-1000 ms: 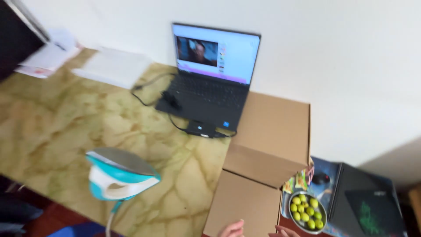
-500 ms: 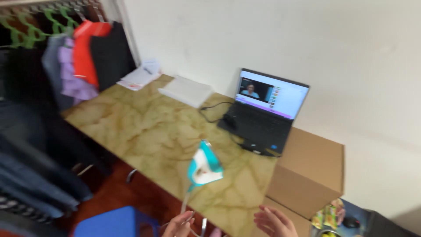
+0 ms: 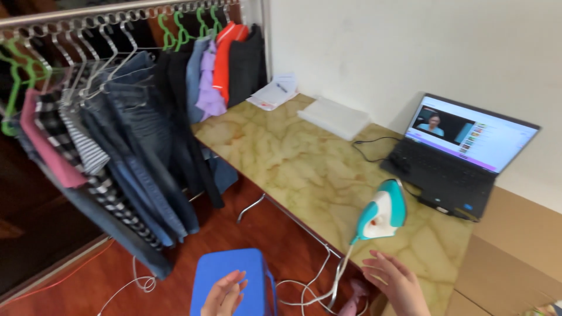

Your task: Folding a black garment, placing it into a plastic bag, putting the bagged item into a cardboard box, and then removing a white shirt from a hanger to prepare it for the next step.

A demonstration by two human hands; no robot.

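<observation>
Nearest, at the bottom edge: left hand [image 3: 223,294] open, fingers spread, empty, over a blue plastic stool [image 3: 234,281]. Right hand [image 3: 397,283] likewise open and empty, just below the teal-and-white steam iron [image 3: 381,212], not touching it. Iron upright on its heel near the front edge of the marble-patterned table [image 3: 281,158], white cord [image 3: 328,281] trailing down to the red floor. Compared with a second ago: view swung left, hands risen into frame, clothes rail [image 3: 117,88] with jeans and shirts now in sight; iron in the same spot by the open laptop [image 3: 462,158]. Farther back: white flat box [image 3: 333,116], papers [image 3: 272,92], cardboard box [image 3: 509,257] at right.
</observation>
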